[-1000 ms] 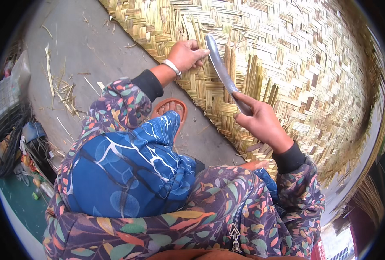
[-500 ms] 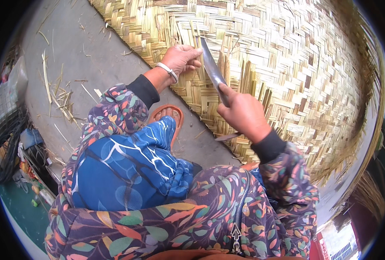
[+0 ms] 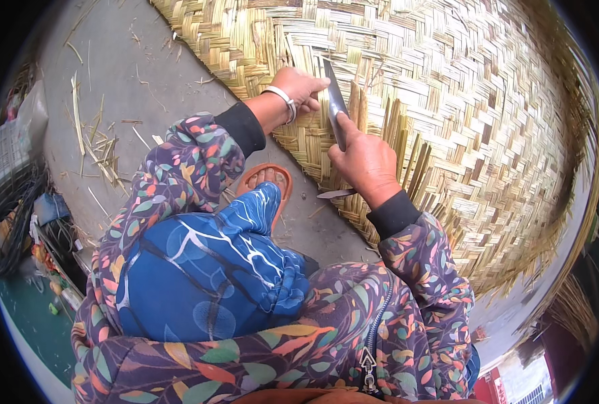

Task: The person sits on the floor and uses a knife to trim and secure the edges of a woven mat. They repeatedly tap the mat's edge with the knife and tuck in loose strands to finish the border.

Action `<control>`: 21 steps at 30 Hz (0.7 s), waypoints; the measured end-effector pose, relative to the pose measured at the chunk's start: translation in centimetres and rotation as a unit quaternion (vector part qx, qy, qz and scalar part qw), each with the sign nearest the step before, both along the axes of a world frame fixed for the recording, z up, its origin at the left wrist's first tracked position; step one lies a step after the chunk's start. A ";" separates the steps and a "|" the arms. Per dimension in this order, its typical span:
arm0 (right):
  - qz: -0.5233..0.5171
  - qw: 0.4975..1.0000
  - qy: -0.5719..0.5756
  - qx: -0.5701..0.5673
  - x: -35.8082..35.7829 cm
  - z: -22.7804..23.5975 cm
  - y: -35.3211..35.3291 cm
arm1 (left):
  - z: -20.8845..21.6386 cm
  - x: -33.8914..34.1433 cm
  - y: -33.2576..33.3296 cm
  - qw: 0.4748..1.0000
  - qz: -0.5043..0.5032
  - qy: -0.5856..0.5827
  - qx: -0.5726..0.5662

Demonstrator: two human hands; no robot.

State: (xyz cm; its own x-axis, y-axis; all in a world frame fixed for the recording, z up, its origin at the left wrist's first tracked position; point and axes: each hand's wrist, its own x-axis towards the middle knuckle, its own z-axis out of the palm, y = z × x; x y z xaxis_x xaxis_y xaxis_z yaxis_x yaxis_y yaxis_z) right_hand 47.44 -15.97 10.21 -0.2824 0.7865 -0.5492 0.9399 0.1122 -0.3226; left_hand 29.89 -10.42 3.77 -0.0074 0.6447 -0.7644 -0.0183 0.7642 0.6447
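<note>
A large mat [image 3: 448,101] woven from flat pale strips, bamboo-like in look, spreads before me. My right hand [image 3: 367,158] is closed round the handle of a knife, its thumb along the lower part. The knife's long, grey metal blade [image 3: 335,94] points away from me over the mat. Just left of it my left hand [image 3: 298,91], with a white band at the wrist, pinches a narrow pale strip [image 3: 322,69] close to the blade. The fingers partly hide where the strip meets the weave. A dark pointed piece [image 3: 336,193] shows below my right hand; what it belongs to is hidden.
Loose strip ends [image 3: 407,135] stick up from the mat right of the knife. Cut scraps [image 3: 101,158] litter the grey floor [image 3: 158,74] at left. My sandalled foot [image 3: 266,185] is beside the mat's near edge. Cables and clutter [image 3: 26,215] lie far left.
My right hand has drawn a little left and back with the knife, and the blade now points more straight ahead. My left hand sits slightly farther right in view, still pinching.
</note>
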 end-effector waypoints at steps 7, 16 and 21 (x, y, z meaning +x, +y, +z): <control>0.017 1.000 0.001 0.014 0.1 0.1 0.2 | 0.5 -0.3 -1.5 0.952 -0.177 0.199 0.148; 0.010 1.000 0.002 0.003 -0.1 0.6 0.2 | 0.0 0.6 -0.8 0.995 0.073 -0.053 -0.039; 0.005 1.000 0.005 0.009 0.1 0.6 0.3 | 0.5 1.2 -1.1 0.987 0.110 -0.075 -0.087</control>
